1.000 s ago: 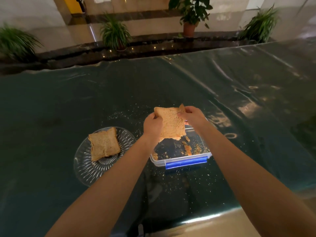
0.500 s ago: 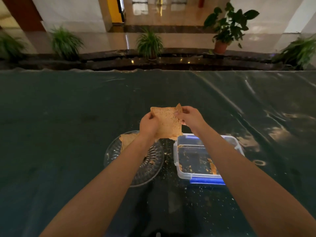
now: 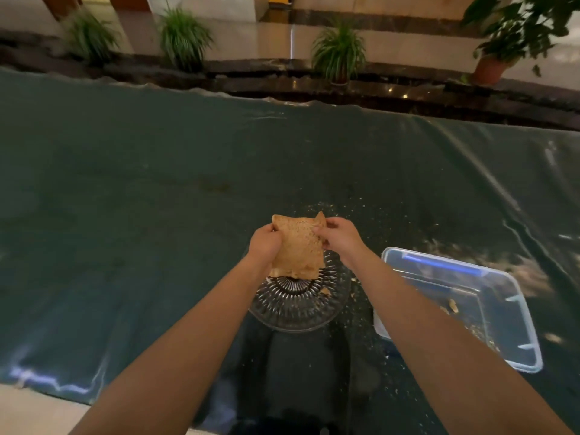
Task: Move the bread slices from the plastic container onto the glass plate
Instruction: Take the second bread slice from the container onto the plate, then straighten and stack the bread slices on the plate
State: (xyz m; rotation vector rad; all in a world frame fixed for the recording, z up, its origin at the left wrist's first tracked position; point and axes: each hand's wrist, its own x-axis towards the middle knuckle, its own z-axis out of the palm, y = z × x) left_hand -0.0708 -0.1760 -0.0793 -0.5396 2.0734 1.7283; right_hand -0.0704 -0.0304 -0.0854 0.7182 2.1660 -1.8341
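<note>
The bread slice (image 3: 298, 246) has a matt, porous, rough crumb surface with a darker crust edge. The glass plate (image 3: 298, 309) is clear, glossy pressed glass with radial ribs that catch the light. The plastic container (image 3: 499, 309) is smooth, translucent plastic with a blue plastic clip at its far rim; dry crumbs lie on its floor. The table cover (image 3: 157, 199) is a dark green, glossy plastic sheet, wrinkled and reflective, dusted with fine crumbs. The floor (image 3: 251, 36) beyond is polished and glossy.
</note>
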